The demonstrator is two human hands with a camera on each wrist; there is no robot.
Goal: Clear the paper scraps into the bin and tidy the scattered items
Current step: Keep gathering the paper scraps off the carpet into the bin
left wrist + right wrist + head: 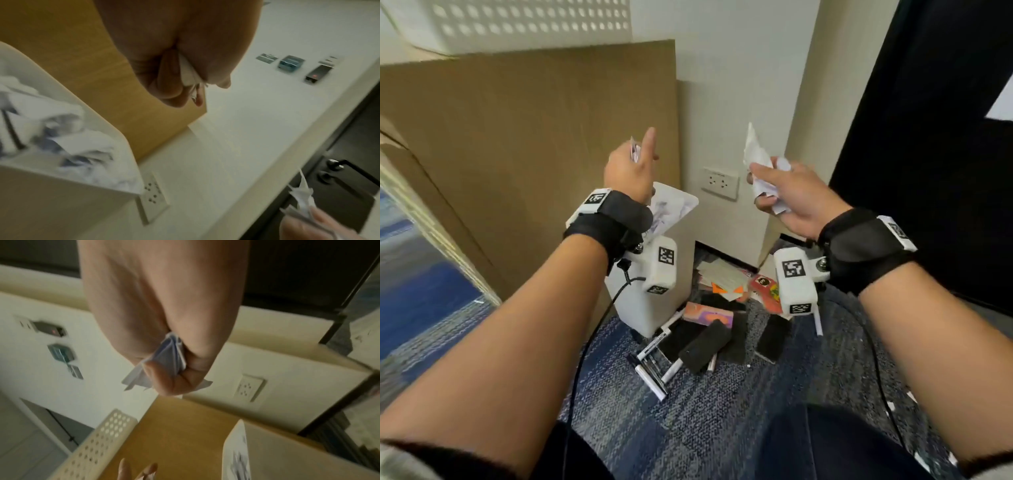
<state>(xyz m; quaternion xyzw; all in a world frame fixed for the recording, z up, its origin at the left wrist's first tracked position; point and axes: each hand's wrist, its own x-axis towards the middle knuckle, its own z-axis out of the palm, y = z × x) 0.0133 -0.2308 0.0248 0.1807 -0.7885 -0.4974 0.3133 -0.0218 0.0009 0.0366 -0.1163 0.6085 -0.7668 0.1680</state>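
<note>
My left hand (637, 161) is raised above the white bin (650, 308) and pinches a small paper scrap (189, 75) between thumb and curled fingers. Crumpled papers (65, 134) fill the bin (61, 194). To the right of the bin, my right hand (763, 192) grips a bunch of white paper scraps (755, 150), which stick up above the fingers. In the right wrist view the scraps (172, 352) are squeezed in my right hand (172, 374). On the carpet beside the bin lies a pile of markers (654, 356), black erasers (703, 346), colourful cards (707, 317) and paper notes (720, 274).
A tall brown board (527, 154) leans against the wall behind the bin. A wall socket (719, 182) sits on the white wall. A perforated white basket (517, 24) is at top left, a dark door (928, 137) at right. Blue carpet (705, 428) lies in front.
</note>
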